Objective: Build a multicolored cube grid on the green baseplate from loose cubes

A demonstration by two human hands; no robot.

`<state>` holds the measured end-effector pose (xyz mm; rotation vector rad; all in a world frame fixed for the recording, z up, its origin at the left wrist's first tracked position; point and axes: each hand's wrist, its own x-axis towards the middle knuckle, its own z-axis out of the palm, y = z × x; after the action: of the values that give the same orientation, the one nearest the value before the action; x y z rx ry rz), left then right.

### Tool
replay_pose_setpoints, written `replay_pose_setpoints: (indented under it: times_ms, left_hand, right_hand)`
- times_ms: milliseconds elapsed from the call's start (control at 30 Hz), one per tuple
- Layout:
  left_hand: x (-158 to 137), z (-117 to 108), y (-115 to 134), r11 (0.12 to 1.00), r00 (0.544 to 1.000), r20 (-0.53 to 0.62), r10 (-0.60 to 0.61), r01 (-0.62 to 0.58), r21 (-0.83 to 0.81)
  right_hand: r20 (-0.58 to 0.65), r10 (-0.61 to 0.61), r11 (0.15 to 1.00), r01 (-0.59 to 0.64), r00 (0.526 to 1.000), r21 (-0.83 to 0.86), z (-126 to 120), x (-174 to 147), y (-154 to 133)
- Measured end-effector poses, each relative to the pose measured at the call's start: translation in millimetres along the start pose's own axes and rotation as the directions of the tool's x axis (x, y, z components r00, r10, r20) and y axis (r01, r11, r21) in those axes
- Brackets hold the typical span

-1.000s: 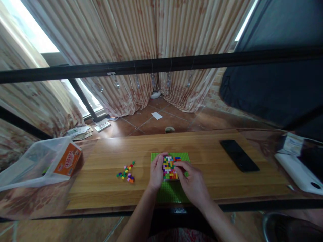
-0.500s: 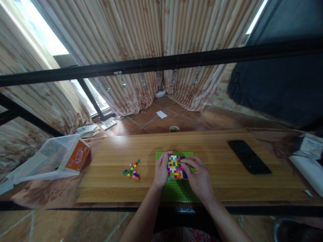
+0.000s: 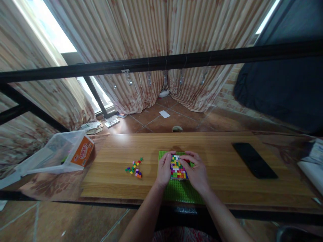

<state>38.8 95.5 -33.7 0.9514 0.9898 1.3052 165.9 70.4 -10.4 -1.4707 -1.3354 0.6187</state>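
Note:
A block of small multicoloured building bricks (image 3: 178, 170) stands on the green studded baseplate (image 3: 181, 193). My left hand (image 3: 164, 168) grips the block along its left side, fingers curled toward the far edge. Over the right part of the block, my right hand (image 3: 198, 170) is closed, its thumb and index finger on the top near the far right corner and the other fingers round the right side. Whether a loose brick sits under those fingertips cannot be made out. Several loose bricks (image 3: 136, 164) lie scattered on the table left of the baseplate.
The wooden table (image 3: 108, 181) carries a black phone (image 3: 254, 160) at the right. A clear plastic bin (image 3: 58, 151) with an orange label lies at the left end. Beyond runs a black rail (image 3: 151, 64) before the curtains (image 3: 141, 30).
My right hand has shifted from a fingertip pinch at the block's right side to curling round it, thumb pressed on top. My left hand still holds the left side. The view has turned slightly left.

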Motion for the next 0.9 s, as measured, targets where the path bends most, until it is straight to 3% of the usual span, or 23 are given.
replay_pose_setpoints:
  times_ms: [333,567,900]
  left_hand:
    - [1,-1,-2,1.0,1.0,0.023,-0.001,0.001,-0.005]
    - [1,-1,-3,1.0,1.0,0.029,-0.009,0.01,-0.01]
    - [-1,1,-2,0.999,1.0,0.027,-0.01,0.011,-0.043]
  right_hand:
    - [0.014,0.152,0.973,-0.152,0.988,0.176,8,7,5]
    - [0.08,0.375,0.868,-0.38,0.924,0.319,8,9,-5]
    - [0.074,0.342,0.881,-0.347,0.937,0.321,12,5,-8]
